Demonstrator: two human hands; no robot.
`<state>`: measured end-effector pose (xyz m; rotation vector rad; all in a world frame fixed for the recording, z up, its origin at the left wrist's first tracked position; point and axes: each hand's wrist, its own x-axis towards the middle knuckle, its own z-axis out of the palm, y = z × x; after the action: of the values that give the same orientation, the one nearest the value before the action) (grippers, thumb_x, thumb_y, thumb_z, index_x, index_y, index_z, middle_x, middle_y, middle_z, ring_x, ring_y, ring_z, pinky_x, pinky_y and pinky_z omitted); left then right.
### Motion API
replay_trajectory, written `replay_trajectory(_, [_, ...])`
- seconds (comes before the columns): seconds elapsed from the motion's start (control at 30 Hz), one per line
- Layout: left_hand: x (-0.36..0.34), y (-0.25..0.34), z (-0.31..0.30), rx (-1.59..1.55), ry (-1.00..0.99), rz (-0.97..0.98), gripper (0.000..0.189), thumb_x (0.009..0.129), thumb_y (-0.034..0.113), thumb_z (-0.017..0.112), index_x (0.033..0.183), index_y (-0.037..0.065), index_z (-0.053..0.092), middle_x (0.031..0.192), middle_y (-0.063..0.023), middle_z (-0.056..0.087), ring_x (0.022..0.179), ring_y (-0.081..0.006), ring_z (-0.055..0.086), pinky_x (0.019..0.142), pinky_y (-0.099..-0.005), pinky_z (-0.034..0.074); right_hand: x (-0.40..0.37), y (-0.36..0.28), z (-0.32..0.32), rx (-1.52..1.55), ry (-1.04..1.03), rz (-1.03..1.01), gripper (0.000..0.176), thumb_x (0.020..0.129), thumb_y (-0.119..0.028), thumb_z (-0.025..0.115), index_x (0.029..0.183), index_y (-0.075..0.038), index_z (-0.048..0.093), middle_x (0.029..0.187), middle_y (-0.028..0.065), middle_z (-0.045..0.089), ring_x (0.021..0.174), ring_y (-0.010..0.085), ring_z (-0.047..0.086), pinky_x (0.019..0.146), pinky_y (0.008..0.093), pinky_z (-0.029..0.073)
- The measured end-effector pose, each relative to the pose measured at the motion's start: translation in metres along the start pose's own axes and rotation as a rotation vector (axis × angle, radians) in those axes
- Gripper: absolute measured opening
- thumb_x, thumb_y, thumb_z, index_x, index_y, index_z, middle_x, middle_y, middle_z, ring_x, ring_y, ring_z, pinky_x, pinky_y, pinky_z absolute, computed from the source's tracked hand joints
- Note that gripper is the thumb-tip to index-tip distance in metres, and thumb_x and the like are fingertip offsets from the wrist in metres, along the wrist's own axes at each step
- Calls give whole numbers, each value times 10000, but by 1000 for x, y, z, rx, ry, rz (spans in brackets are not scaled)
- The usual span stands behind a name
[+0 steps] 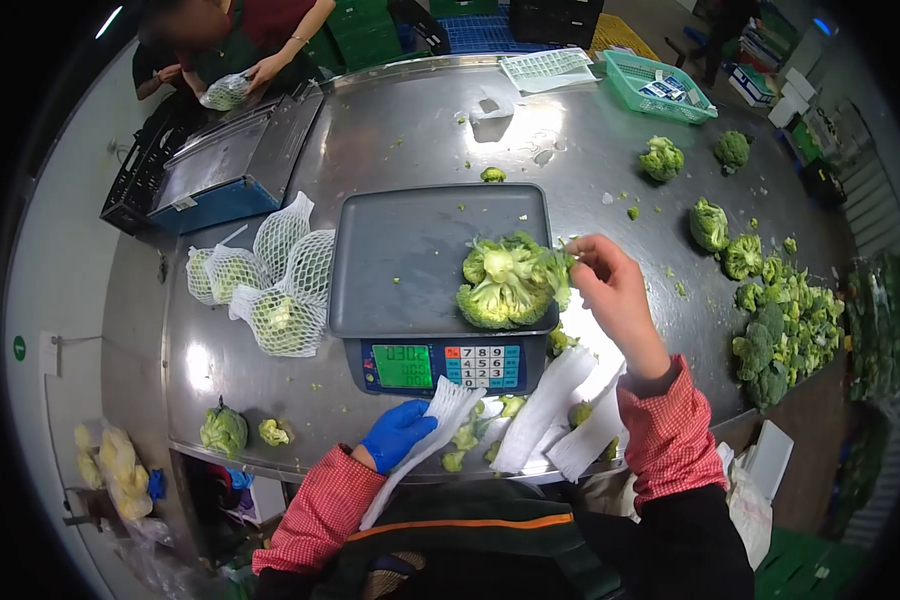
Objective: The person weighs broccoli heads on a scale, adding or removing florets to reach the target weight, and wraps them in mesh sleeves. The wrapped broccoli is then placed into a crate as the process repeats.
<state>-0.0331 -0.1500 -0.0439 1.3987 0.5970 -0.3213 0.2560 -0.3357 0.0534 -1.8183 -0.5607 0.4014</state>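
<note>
My left hand (pixel 398 436), in a blue glove, grips a white foam net sleeve (pixel 448 408) in front of the scale's keypad. A broccoli head (pixel 510 280) lies stem-up on the right side of the grey weighing pan (pixel 400 250). At its right edge, my bare right hand (pixel 610 285) has bent fingers pinched on a small broccoli floret (pixel 558 272). Below the pan, the scale's display (pixel 402 366) glows green. More flat white foam sleeves (pixel 545 405) lie at the table's near edge, over some broccoli pieces.
Netted broccoli heads (pixel 282 318) sit left of the scale. Loose broccoli (pixel 785 330) is heaped at the right. A green basket (pixel 660 85) and a white tray (pixel 547 68) stand at the back. Across the table, a person holds a netted head (pixel 226 92) beside a metal-topped box (pixel 225 155).
</note>
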Motion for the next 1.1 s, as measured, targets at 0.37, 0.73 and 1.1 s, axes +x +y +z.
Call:
replay_trajectory(0.37, [16,-1,5,-75,-32,-15,291,888,107,593,1153,-11,574,1048,-35,607,942,-103,542,862,-255,444,-16,3,51,-512,547,-210,145,799,-127,628,792,-59,500,660,88,581,582,256,596,518,350,461])
replay_trajectory(0.73, [13,-6,-6,-154,23,-9,301,885,76,591,1172,-13,570,1061,-38,609,943,-110,553,862,-254,454,-29,-8,40,-619,301,-369,284,770,-214,705,987,-99,562,682,38,548,534,219,560,492,329,444])
replay_trajectory(1.1, [13,-2,2,-142,30,14,300,886,73,589,1171,-19,568,1072,-44,608,947,-112,552,869,-255,451,-23,-18,51,-909,339,-408,199,754,-205,704,782,-83,548,779,91,542,599,241,606,492,336,478])
